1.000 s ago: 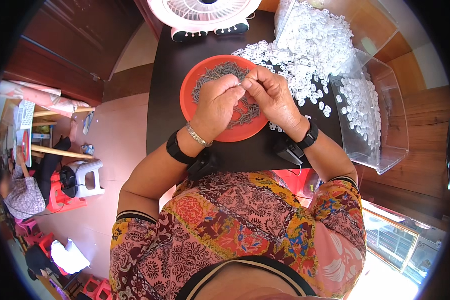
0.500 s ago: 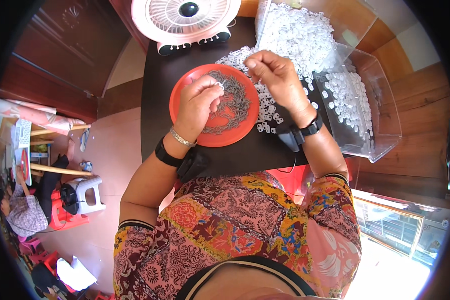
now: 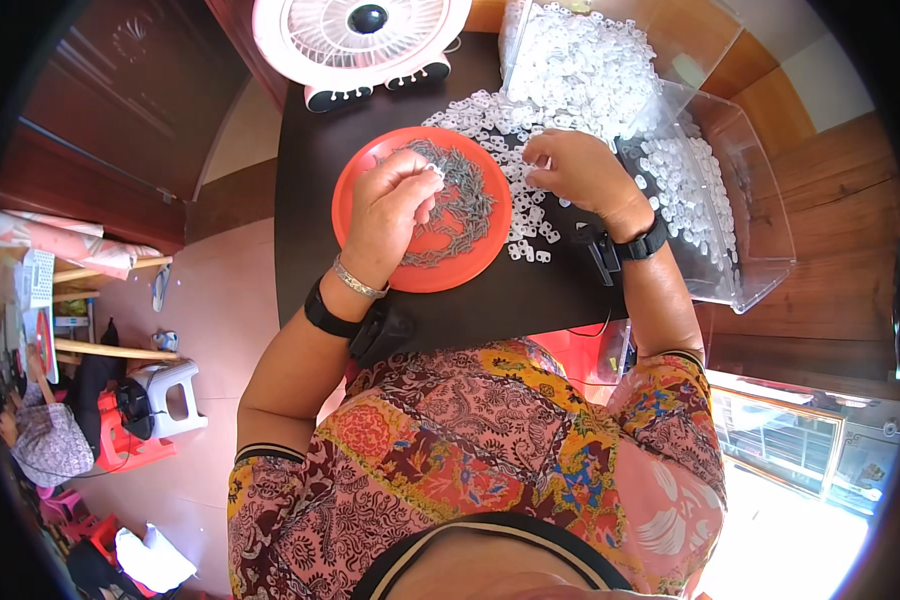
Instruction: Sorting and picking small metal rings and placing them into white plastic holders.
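We see the left hand above the round orange-red plastic tray, its thumb and index finger closed in a pinch on a small white tab, of which only a bit shows. The right hand is over the loose white tabs on the dark surface, to the right of the tray; its fingers are bent, and thumb and index finger seem parted. Whether they touch a tab, we cannot tell.

The tabs are flat, with rounded ends and small holes, and many more fill the clear plastic bin at the right. We judge them very light and rather stiff, probably of smooth plastic, not fragile under finger pressure, but easy to let slip because they are thin. The best hold, in our opinion, is by the two long edges, with the fingertips, leaving the holes free.

In the tray lie the slim grey pins, in a tangled heap. They look light and stiff as well; we would take one across its middle, since pieces lying crosswise may come along with it.
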Available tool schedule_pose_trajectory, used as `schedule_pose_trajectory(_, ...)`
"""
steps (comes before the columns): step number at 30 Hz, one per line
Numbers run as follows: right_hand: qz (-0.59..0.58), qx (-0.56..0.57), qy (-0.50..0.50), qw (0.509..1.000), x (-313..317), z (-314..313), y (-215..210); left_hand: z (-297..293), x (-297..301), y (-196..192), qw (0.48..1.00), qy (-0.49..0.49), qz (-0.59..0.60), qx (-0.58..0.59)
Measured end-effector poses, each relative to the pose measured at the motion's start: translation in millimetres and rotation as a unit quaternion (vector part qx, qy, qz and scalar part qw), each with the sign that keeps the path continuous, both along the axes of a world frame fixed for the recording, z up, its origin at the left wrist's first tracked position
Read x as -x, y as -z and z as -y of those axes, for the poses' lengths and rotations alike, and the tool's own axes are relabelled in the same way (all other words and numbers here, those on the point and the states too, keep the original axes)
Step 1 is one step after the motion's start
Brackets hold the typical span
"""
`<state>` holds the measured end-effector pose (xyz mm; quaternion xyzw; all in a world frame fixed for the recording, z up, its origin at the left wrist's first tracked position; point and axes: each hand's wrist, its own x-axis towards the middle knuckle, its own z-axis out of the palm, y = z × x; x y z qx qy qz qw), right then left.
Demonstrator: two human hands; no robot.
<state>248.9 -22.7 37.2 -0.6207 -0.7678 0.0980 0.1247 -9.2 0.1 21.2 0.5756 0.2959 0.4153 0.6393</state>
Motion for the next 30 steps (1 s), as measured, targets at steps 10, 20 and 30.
schedule_pose_trajectory(10,0.001,-0.004,-0.012,1.0,-1.5,0.4,19.7,1.3,-1.1,1.6,1.0,0.001,-0.021,0.002)
schedule_pose_trajectory(20,-0.059,0.003,-0.023,0.998,-2.4,2.9,22.2,3.6,-1.7,0.8,1.0,0.005,-0.01,0.015)
schedule_pose_trajectory(30,-0.027,-0.007,-0.088,0.996,-0.5,11.5,19.2,3.1,-0.7,0.6,0.999,0.017,-0.024,-0.016)
